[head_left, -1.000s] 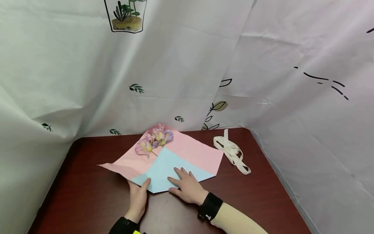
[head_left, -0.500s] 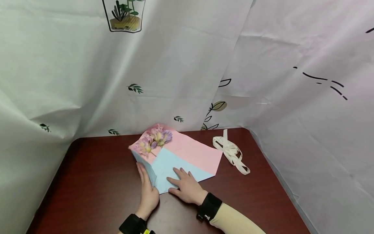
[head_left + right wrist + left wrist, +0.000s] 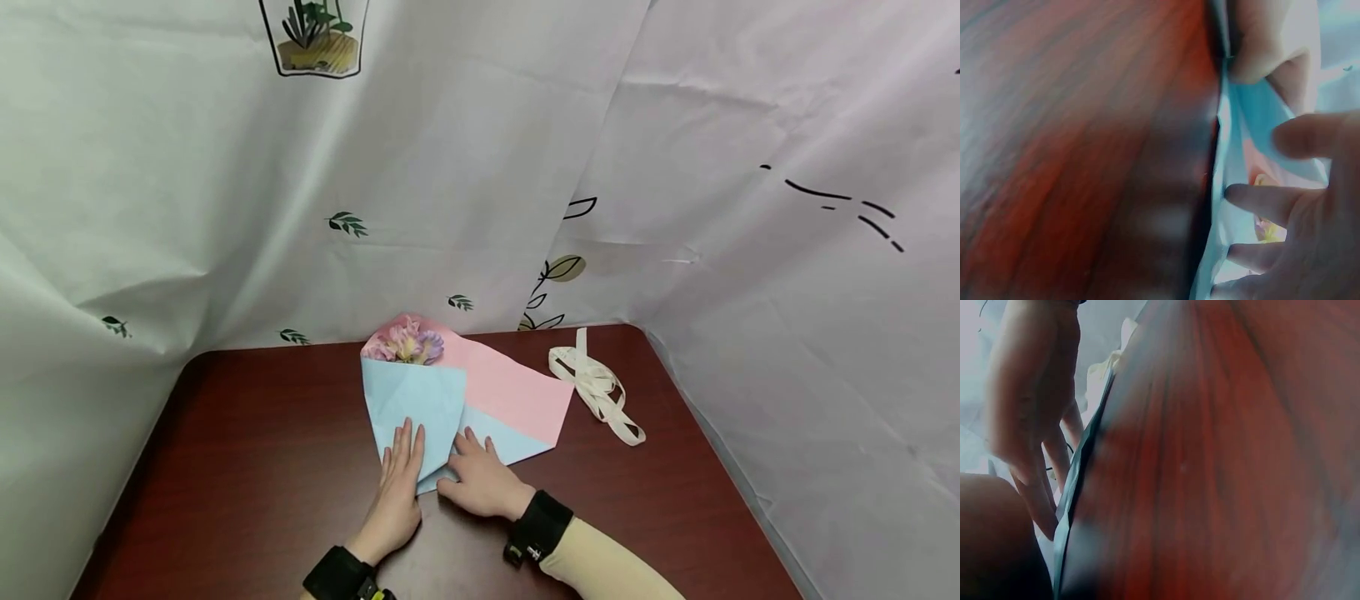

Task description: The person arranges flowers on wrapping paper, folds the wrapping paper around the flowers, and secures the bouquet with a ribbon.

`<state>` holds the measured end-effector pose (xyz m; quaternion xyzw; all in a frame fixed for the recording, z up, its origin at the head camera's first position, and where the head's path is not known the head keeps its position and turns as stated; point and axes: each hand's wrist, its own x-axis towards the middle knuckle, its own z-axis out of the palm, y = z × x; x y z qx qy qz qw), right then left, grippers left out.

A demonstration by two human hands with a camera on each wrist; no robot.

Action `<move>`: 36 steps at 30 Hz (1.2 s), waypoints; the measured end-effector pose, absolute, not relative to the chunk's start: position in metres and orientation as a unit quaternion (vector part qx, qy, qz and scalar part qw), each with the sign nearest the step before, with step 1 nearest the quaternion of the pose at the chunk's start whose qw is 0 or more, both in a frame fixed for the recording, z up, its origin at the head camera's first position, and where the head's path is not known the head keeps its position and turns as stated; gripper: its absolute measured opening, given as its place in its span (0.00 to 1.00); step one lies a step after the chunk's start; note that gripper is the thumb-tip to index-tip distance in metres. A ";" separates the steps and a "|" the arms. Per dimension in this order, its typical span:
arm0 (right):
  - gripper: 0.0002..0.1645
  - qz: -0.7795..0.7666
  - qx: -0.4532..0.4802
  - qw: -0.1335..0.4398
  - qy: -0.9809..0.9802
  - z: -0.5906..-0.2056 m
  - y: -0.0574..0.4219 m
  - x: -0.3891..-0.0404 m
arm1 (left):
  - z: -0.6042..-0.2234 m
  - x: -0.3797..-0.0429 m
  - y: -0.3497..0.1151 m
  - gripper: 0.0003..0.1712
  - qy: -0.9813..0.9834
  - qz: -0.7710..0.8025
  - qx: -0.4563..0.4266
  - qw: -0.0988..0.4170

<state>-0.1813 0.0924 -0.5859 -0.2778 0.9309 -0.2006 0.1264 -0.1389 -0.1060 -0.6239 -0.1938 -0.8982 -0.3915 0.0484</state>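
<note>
A sheet of wrapping paper, pink on one face and light blue on the other, lies on the table with its left side folded over as a blue flap [image 3: 416, 396]. Pink and purple flowers [image 3: 408, 342] show above the flap's top edge; their stems are hidden beneath it. My left hand [image 3: 393, 500] lies with straight fingers along the lower part of the flap. My right hand [image 3: 483, 483] rests with spread fingers on the lower blue fold [image 3: 510, 437], beside the flap's right edge. In the right wrist view, my right hand's fingertips [image 3: 1235, 192] touch the paper.
A loose bundle of cream ribbon [image 3: 596, 387] lies at the back right, near the paper's right corner. The dark red-brown wooden table [image 3: 225, 467] has its back edge against a pale printed curtain [image 3: 450, 167].
My left hand has lifted the paper's left side and folded it rightward over the stems and lower flowers, then flattened onto it. My right hand has stayed nearly in place.
</note>
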 end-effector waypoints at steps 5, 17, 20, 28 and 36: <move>0.45 -0.286 -0.221 0.140 0.922 -0.582 0.086 -0.183 | -0.624 -0.140 -0.109 0.63 -0.891 -0.401 -0.210 0.034; 0.26 -0.284 -0.222 0.092 0.928 -0.591 0.078 -0.180 | -0.597 -0.180 -0.144 0.50 -0.858 -0.441 -0.239 0.112; 0.25 -0.281 -0.221 0.086 0.930 -0.593 0.078 -0.178 | -0.598 -0.208 -0.154 0.46 -0.890 -0.385 -0.217 0.108; 0.27 -0.267 -0.239 0.080 0.930 -0.599 0.081 -0.172 | -0.629 -0.227 -0.176 0.59 -0.933 -0.316 -0.168 -0.042; 0.37 -0.305 -0.213 0.079 0.925 -0.597 0.081 -0.175 | -0.633 -0.226 -0.177 0.62 -0.928 -0.324 -0.178 -0.053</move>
